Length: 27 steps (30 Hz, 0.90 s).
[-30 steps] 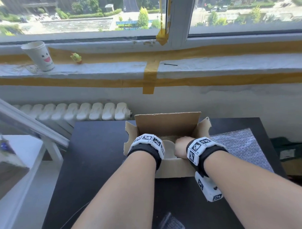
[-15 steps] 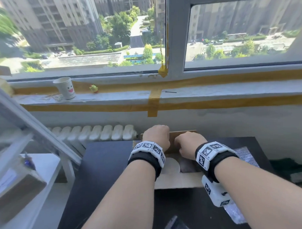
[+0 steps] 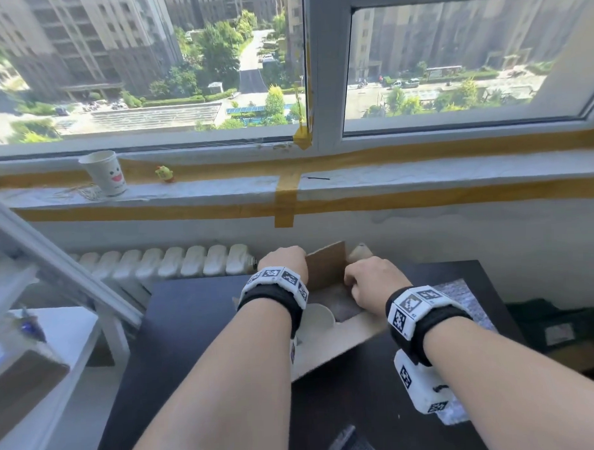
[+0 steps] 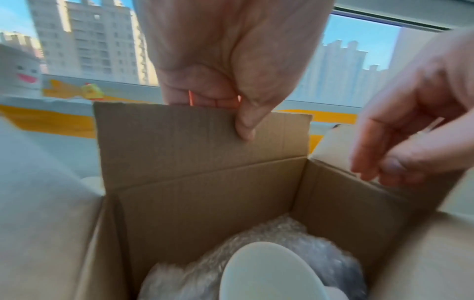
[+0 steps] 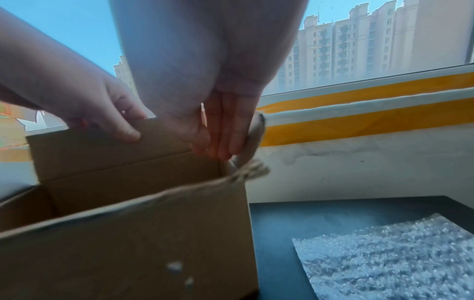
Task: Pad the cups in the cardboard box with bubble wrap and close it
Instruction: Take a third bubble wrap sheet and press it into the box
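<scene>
An open cardboard box (image 3: 340, 337) stands on the black table (image 3: 198, 329). Inside it, a white cup (image 4: 264, 270) lies among bubble wrap (image 4: 259, 241). My left hand (image 4: 231, 97) pinches the top edge of the upright far flap (image 4: 195, 138), thumb in front and fingers behind. My right hand (image 5: 220, 132) lays straight fingers against the inner face of the right side flap (image 5: 254, 140), without closing round it. A loose bubble wrap sheet (image 5: 384, 259) lies flat on the table to the right of the box.
On the taped window sill stand a smiley paper cup (image 3: 105, 174) and a small yellow toy (image 3: 164, 174). A white radiator (image 3: 162, 263) runs behind the table. A white shelf (image 3: 40, 334) is at the left, and a dark bag (image 3: 555, 327) lies on the floor at the right.
Both hands came up out of the box to its far side. The left took hold of the far flap, the right went to the right side flap. The head view tilted up toward the window.
</scene>
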Each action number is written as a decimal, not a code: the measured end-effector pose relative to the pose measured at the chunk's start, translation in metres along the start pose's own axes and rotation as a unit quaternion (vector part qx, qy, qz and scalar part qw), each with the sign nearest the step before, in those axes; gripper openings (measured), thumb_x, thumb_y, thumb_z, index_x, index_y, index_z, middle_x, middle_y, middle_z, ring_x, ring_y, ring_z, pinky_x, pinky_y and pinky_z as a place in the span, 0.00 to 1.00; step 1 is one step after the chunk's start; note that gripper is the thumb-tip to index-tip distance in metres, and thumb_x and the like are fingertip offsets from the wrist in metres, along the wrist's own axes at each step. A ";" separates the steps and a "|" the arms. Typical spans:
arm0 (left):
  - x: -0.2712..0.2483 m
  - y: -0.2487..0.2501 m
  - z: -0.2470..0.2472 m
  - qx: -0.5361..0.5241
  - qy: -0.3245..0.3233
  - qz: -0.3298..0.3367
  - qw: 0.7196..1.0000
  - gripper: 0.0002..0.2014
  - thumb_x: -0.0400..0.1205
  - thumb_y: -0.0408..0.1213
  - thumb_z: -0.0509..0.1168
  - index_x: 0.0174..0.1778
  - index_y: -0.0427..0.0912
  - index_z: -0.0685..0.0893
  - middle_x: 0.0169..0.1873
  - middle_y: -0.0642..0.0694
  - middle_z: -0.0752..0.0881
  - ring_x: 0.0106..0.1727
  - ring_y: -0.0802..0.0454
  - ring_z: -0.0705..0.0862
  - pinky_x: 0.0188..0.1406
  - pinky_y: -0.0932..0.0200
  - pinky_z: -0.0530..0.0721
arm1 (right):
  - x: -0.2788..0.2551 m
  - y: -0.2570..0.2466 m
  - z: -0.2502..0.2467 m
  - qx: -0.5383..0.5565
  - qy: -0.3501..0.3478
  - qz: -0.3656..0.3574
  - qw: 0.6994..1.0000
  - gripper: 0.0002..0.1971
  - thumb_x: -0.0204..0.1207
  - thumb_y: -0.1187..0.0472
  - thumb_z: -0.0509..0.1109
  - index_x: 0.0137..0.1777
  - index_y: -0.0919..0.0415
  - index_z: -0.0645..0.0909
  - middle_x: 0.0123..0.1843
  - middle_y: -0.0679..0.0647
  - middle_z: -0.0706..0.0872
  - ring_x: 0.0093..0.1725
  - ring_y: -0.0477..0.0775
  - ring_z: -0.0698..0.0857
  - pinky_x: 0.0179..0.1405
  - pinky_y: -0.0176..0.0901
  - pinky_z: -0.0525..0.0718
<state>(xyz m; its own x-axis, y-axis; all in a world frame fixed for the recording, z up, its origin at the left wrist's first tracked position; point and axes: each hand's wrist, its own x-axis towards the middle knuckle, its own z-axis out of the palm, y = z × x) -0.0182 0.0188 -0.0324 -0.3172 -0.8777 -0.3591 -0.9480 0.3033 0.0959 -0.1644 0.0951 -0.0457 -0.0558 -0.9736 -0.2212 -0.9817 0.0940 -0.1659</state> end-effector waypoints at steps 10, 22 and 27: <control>-0.030 -0.026 0.011 -0.075 -0.041 -0.146 0.986 0.26 0.86 0.43 0.53 0.79 0.37 0.64 0.57 0.35 0.78 0.74 0.34 0.74 0.70 0.37 0.72 | -0.006 -0.015 -0.003 -0.012 -0.016 0.135 0.991 0.30 0.70 0.39 0.71 0.63 0.59 0.73 0.61 0.58 0.83 0.61 0.61 0.84 0.50 0.48 0.79; -0.023 -0.010 0.008 -0.017 0.069 -0.006 0.997 0.50 0.76 0.25 0.64 0.86 0.56 0.40 0.85 0.41 0.47 0.86 0.40 0.50 0.81 0.35 0.57 | -0.005 -0.028 -0.006 0.124 -0.045 0.066 0.989 0.12 0.73 0.67 0.64 0.54 0.59 0.70 0.52 0.60 0.83 0.53 0.65 0.82 0.47 0.48 0.76; -0.013 -0.015 0.010 0.011 0.046 0.062 0.997 0.37 0.79 0.31 0.64 0.82 0.58 0.61 0.81 0.45 0.65 0.82 0.42 0.63 0.78 0.37 0.66 | -0.006 -0.033 -0.007 0.114 -0.026 -0.003 0.993 0.12 0.72 0.71 0.60 0.50 0.57 0.65 0.44 0.57 0.80 0.44 0.63 0.78 0.45 0.52 0.79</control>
<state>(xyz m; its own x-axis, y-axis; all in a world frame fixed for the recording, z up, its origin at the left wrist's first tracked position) 0.0002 0.0294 -0.0383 -0.4345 -0.8625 -0.2596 -0.9006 0.4194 0.1140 -0.1327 0.0965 -0.0325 -0.0353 -0.9627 -0.2683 -0.9144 0.1395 -0.3799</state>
